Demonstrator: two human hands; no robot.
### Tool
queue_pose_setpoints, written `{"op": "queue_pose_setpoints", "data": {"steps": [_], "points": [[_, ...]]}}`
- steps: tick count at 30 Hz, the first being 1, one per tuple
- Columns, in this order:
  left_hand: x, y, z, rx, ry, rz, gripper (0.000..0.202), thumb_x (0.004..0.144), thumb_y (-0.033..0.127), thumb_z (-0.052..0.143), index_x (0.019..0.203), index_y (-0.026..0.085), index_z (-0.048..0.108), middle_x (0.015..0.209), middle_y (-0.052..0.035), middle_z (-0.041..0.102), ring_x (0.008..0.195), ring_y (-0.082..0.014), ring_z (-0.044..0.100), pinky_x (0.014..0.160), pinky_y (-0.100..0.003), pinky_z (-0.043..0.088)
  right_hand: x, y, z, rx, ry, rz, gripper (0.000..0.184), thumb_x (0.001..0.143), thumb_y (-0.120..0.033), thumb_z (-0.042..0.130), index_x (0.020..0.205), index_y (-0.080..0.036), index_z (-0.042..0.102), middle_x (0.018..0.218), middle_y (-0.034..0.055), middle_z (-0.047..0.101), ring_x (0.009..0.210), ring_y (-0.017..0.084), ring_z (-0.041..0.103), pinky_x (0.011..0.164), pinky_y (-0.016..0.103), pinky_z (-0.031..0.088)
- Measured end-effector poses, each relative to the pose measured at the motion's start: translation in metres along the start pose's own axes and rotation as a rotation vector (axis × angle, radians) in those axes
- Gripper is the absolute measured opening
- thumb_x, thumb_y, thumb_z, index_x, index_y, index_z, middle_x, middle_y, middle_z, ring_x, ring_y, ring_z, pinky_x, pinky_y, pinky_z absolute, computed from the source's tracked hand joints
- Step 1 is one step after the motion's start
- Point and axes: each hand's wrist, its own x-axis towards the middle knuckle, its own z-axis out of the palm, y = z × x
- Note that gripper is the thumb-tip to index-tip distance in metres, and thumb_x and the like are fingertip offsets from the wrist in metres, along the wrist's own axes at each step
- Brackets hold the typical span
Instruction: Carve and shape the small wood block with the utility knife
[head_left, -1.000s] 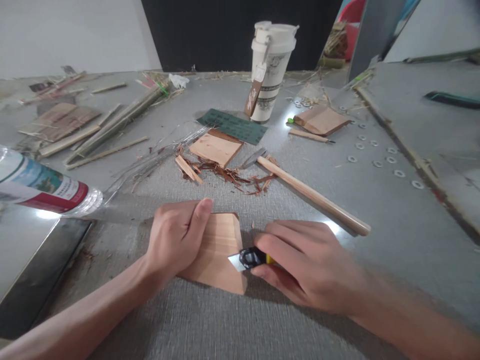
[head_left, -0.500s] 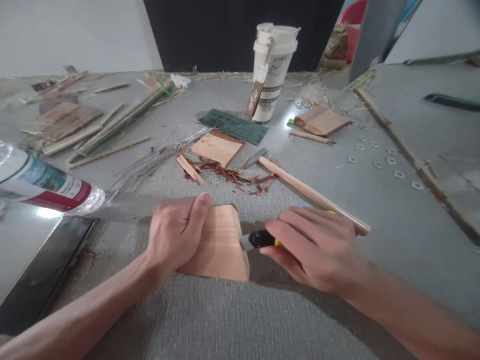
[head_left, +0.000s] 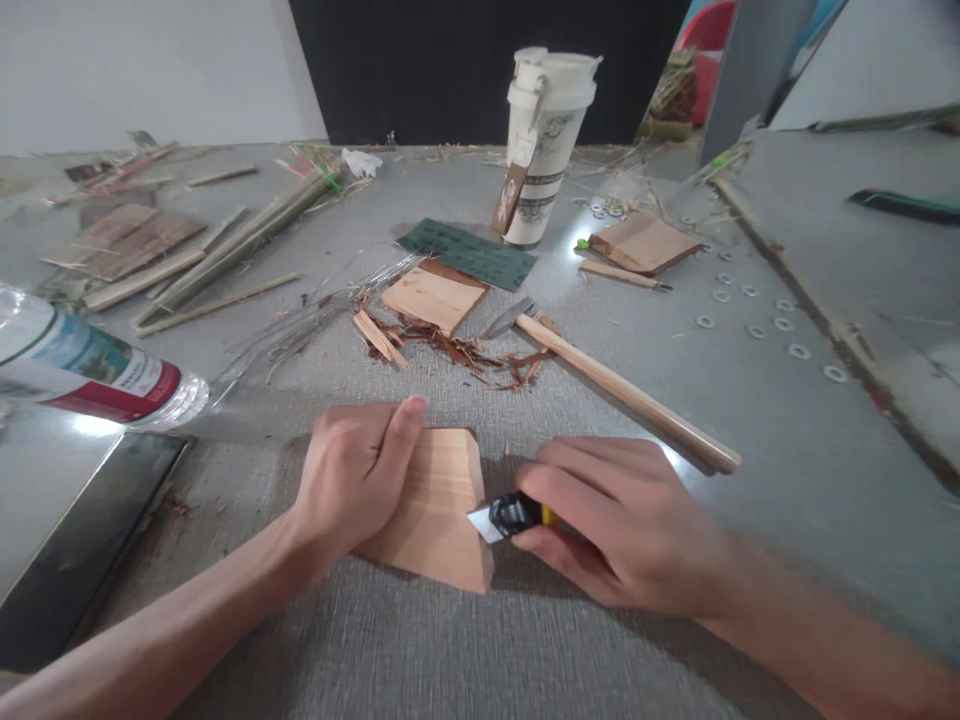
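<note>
A pale, reddish-tan wood block [head_left: 442,510] lies at the 6 o'clock side of the grey table [head_left: 525,640]. It is cut to a trapezoid that narrows toward 12 o'clock, with straight grain lines along its top and a thick, lighter face at its near edge. Its 9 o'clock half is covered and pressed down by the left hand [head_left: 352,485], whose thumb is laid across the top. The right hand [head_left: 615,520] is closed around a black-and-yellow utility knife [head_left: 510,515], whose short silver blade is set against the block's 3 o'clock edge. Reddish shavings [head_left: 457,348] are seen at 12 o'clock and a wooden-handled hammer [head_left: 622,390] at 1 o'clock.
</note>
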Motion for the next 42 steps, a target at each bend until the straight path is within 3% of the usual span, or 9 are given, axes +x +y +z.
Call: {"op": "queue_pose_setpoints", "data": {"steps": [6,11,13,15,17,20,25,32,42], "points": [[0.000,-0.001,0.002,-0.001,0.006,0.033,0.056,0.106,0.036,0.038,0.055,0.019,0.052,0.047,0.0045,0.044,0.043,-0.0091,0.041,0.048,-0.028,0.031,0.001,-0.006,0.001,-0.100,0.013,0.005,0.035,0.106,-0.039,0.043,0.084,-0.017,0.060,0.073,0.0010,0.056,0.063,0.015,0.049,0.057,0.031,0.036],[-0.002,0.003,0.000,-0.013,0.000,0.007,0.057,0.104,0.033,0.040,0.049,0.020,0.035,0.045,0.0054,0.033,0.041,-0.0084,0.032,0.045,-0.029,0.025,-0.002,0.001,-0.003,-0.222,0.083,0.017,0.031,0.104,-0.040,0.047,0.089,-0.017,0.062,0.074,0.0021,0.061,0.066,0.016,0.056,0.059,0.030,0.039],[-0.007,0.006,-0.003,-0.025,-0.038,0.049,0.054,0.104,0.029,0.040,0.051,0.020,0.040,0.045,0.0051,0.036,0.041,-0.0088,0.036,0.046,-0.029,0.027,-0.005,0.014,-0.008,-0.260,0.140,0.135,0.026,0.104,-0.037,0.049,0.094,-0.017,0.062,0.078,0.0029,0.064,0.065,0.015,0.056,0.058,0.029,0.039],[-0.012,0.007,-0.006,-0.036,-0.095,0.126,0.049,0.104,0.026,0.039,0.057,0.019,0.051,0.049,0.0040,0.044,0.044,-0.0097,0.044,0.048,-0.029,0.031,-0.009,0.028,-0.012,-0.336,0.241,0.347,0.021,0.104,-0.034,0.051,0.099,-0.018,0.063,0.078,0.0024,0.065,0.061,0.013,0.054,0.054,0.028,0.036],[-0.014,0.006,-0.008,-0.040,-0.099,0.105,0.049,0.104,0.025,0.037,0.060,0.019,0.056,0.050,0.0032,0.049,0.045,-0.0102,0.047,0.049,-0.029,0.033,-0.010,0.036,-0.013,-0.347,0.315,0.438,0.022,0.103,-0.036,0.051,0.095,-0.019,0.062,0.069,0.0003,0.060,0.055,0.013,0.048,0.053,0.029,0.034],[-0.009,0.001,-0.006,-0.010,-0.018,0.004,0.054,0.105,0.032,0.039,0.055,0.019,0.055,0.046,0.0039,0.046,0.042,-0.0101,0.043,0.047,-0.030,0.030,-0.009,0.029,-0.009,-0.167,0.210,0.326,0.016,0.102,-0.032,0.052,0.098,-0.019,0.061,0.077,0.0006,0.063,0.060,0.012,0.052,0.056,0.027,0.038],[0.001,-0.003,-0.002,-0.001,0.013,-0.018,0.058,0.105,0.037,0.039,0.050,0.019,0.042,0.046,0.0052,0.038,0.042,-0.0084,0.039,0.047,-0.028,0.029,-0.005,0.006,-0.002,-0.048,0.055,0.105,0.023,0.104,-0.037,0.049,0.097,-0.017,0.060,0.083,0.0028,0.065,0.070,0.015,0.057,0.061,0.030,0.039],[0.000,0.000,0.000,0.013,-0.002,0.004,0.056,0.105,0.034,0.039,0.051,0.019,0.044,0.047,0.0054,0.038,0.042,-0.0080,0.038,0.048,-0.028,0.028,-0.002,0.002,0.002,0.009,0.015,0.046,0.026,0.103,-0.037,0.050,0.089,-0.016,0.058,0.075,0.0003,0.054,0.064,0.014,0.045,0.057,0.031,0.033],[0.000,0.000,0.000,0.003,-0.034,0.037,0.055,0.106,0.033,0.037,0.054,0.018,0.049,0.048,0.0055,0.040,0.043,-0.0077,0.039,0.050,-0.029,0.029,-0.001,-0.002,0.000,-0.110,0.004,0.000,0.032,0.104,-0.040,0.047,0.086,-0.017,0.059,0.075,0.0013,0.056,0.065,0.016,0.049,0.059,0.034,0.035]]}}
